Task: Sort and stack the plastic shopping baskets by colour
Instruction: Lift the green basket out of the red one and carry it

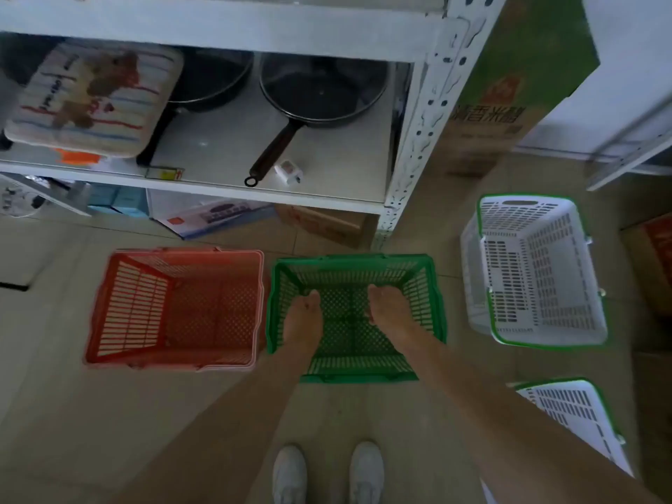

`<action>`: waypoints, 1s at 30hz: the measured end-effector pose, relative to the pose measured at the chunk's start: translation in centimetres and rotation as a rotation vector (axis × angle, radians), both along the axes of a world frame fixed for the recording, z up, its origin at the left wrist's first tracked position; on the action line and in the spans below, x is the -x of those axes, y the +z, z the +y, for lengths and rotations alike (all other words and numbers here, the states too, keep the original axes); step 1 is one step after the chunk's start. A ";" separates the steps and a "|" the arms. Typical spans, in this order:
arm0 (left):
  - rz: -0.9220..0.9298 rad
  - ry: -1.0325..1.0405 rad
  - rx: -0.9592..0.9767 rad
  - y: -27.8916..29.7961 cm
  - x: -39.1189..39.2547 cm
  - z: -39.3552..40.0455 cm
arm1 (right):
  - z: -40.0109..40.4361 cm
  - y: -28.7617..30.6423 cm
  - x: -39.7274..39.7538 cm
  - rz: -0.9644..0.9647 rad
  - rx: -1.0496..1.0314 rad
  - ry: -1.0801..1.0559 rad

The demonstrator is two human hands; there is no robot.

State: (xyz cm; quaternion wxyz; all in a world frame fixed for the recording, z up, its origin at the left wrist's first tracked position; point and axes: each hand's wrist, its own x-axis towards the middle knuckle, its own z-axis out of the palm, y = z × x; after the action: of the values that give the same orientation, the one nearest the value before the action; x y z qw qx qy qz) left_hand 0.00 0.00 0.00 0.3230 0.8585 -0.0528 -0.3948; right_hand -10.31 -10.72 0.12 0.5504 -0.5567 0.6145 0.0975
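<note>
Below, on the tiled floor, in front of a white shelf unit:

Red basket: upright, mouth up, at left. Long axis runs left to right, parallel to the shelf front. Its right rim is just beside the green basket.

Green basket: upright, mouth up, centre, directly ahead of the person's white shoes. Long axis appears to run left to right, though the wide lens makes this hard to judge. Both hands are inside its mouth.

Left hand: reaches down into the green basket, left of middle, fingers pointing away from the person and curled slightly. Whether it grips anything cannot be told; the fingertips are blurred against the mesh.

Right hand: likewise down in the green basket, right of middle, fingers bent downward. Grip cannot be told.

White basket: green-rimmed, at right, apart from the green basket. Mouth up and tilted toward the camera, long axis running away from the person, the handle slot at the far end.

Second white basket: same green rim, nearer the person at far right, partly cut by the right forearm and the frame edge.

Shelf contents: two dark pans, the right one's handle pointing toward the person; a striped cushion at left. A green carton stands against the shelf's right post.
</note>
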 end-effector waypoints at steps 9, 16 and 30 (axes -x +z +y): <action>-0.121 -0.057 -0.256 -8.6 -2.3 1.5 | -1.2 -8.1 1.7 0.071 0.051 -0.047; -0.157 -0.064 -0.355 -13.5 -2.7 2.4 | -2.6 -13.9 3.6 0.213 0.140 -0.027; -0.277 0.102 -0.434 -20.1 -4.5 3.5 | -5.5 -18.5 7.7 0.410 0.415 -0.123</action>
State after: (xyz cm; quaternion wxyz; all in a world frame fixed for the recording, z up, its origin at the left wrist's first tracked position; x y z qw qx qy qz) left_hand 4.50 3.52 -20.09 0.1404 0.9551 0.0329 -0.2589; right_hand -17.98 -16.18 -18.34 0.2941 -0.5879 0.7521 0.0467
